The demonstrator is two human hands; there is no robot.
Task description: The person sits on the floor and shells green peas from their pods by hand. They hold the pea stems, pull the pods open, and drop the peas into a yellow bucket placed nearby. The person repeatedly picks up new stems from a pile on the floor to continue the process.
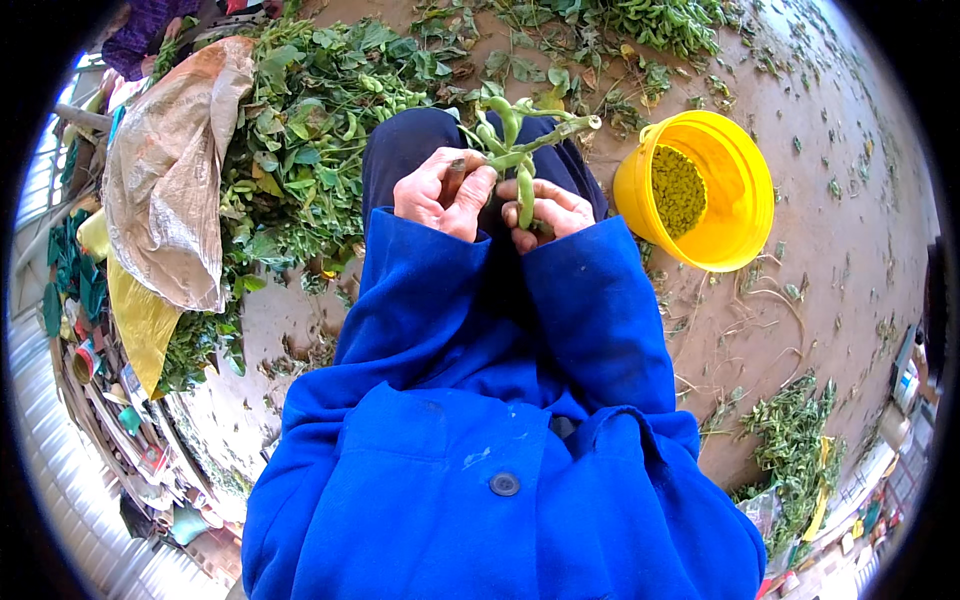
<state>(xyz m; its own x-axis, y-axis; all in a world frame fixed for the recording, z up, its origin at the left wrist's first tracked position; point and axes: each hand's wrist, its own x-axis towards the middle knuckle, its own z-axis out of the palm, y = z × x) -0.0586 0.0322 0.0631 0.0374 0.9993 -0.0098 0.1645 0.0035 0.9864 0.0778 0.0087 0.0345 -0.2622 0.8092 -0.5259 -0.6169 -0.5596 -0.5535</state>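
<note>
Over my knees, my left hand (444,193) grips a green bean stalk (556,136) that bears several plump pods, with thumb and forefinger at its left part. Close beside it on the right, my right hand (546,210) has its fingers curled at a hanging green pod (525,196); the fingertips are partly hidden behind the pod. To the right of my knees stands a yellow plastic bucket (739,161), holding many small green beans (677,191) at its bottom.
A large heap of leafy bean plants (307,142) lies at my left, partly under a beige woven sack (169,172). More podded plants (667,22) lie ahead. Leaves and stems litter the floor (817,285). Another person's purple sleeve (142,37) shows at the upper left.
</note>
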